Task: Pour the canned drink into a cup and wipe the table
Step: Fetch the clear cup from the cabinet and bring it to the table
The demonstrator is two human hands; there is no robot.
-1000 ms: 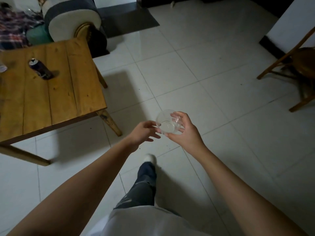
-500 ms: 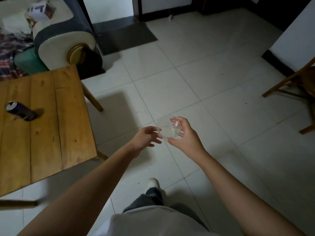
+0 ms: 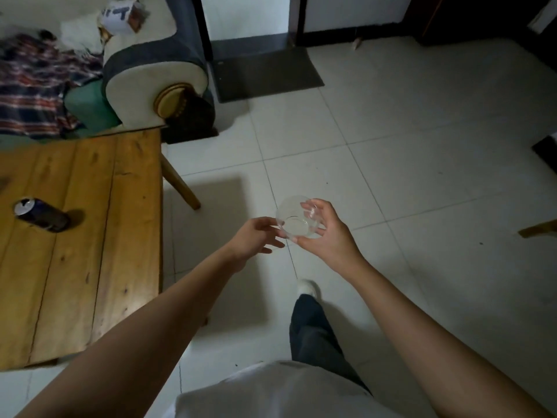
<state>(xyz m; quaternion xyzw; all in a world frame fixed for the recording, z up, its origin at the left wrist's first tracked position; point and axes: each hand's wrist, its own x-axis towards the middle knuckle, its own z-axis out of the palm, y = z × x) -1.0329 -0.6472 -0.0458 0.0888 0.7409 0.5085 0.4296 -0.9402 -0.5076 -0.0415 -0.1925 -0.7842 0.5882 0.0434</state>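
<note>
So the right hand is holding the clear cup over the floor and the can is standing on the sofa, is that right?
Not quite: the can stands on the wooden table, not the sofa, as the head view shows. The right hand does hold the clear cup over the floor.

Floor [image 3: 407, 164]: pale square tiles, grey grout lines; dim, dull sheen
Mat [image 3: 265, 75]: dark grey, lying at a doorway
Sofa [image 3: 150, 70]: cream arm trimmed dark blue; plaid cloth [image 3: 33, 89] and green cushion [image 3: 86, 105] on the seat
Wall [image 3: 247, 16]: white, dark skirting
Chair leg [image 3: 539, 229]: wooden, at right edge
</note>
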